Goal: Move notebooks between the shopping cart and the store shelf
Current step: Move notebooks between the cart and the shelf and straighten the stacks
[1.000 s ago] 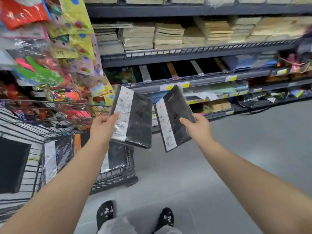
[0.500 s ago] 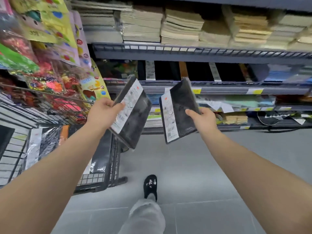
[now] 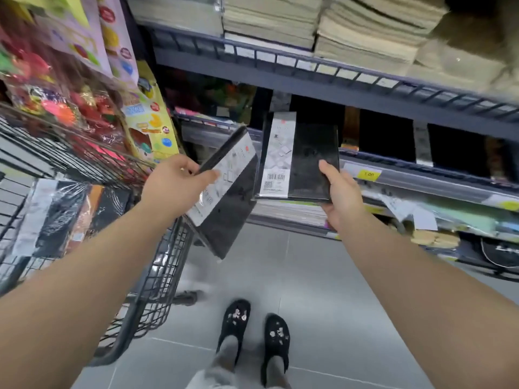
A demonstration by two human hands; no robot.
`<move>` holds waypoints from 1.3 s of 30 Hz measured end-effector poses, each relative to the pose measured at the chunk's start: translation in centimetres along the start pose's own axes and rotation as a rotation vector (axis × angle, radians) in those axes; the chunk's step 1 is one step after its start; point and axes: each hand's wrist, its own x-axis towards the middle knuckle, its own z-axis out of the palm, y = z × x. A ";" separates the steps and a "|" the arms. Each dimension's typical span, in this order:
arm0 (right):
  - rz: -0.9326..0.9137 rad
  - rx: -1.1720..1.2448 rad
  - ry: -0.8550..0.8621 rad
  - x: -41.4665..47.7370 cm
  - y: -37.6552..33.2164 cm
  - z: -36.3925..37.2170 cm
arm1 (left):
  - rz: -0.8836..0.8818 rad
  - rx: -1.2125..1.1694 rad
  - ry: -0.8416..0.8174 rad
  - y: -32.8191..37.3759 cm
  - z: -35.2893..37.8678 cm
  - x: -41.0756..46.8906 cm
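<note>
Two grips are each clenching a wrapped notebook between the shopping cart [image 3: 160, 276] and the store shelf [image 3: 421, 176], left grip [image 3: 174, 189] on the tilted notebook [image 3: 231, 209], right grip [image 3: 342, 197] on the face-on notebook [image 3: 309, 161], so you are probably shelving and next lining each up with a dark slot.

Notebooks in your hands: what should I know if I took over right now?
Left hand grips the left notebook, tilted, above the shopping cart front corner.
Right hand grips the right notebook, held up before the store shelf.
More wrapped notebooks lie in the cart.
To do: neither held notebook is shelved yet.
</note>
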 end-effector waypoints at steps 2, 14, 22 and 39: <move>0.007 0.007 -0.044 1.5 -0.6 1.0 | -0.022 -0.029 0.013 -0.4 1.0 0.2; -0.222 -0.002 -0.122 7.6 -1.2 3.6 | -0.072 -0.299 0.166 -2.5 5.9 0.4; -1.017 -0.905 0.188 5.8 3.7 0.8 | -0.030 -0.401 0.182 -4.2 7.1 0.7; -0.957 -1.152 0.183 8.5 1.7 1.8 | -0.023 -0.589 0.042 -4.8 6.1 1.1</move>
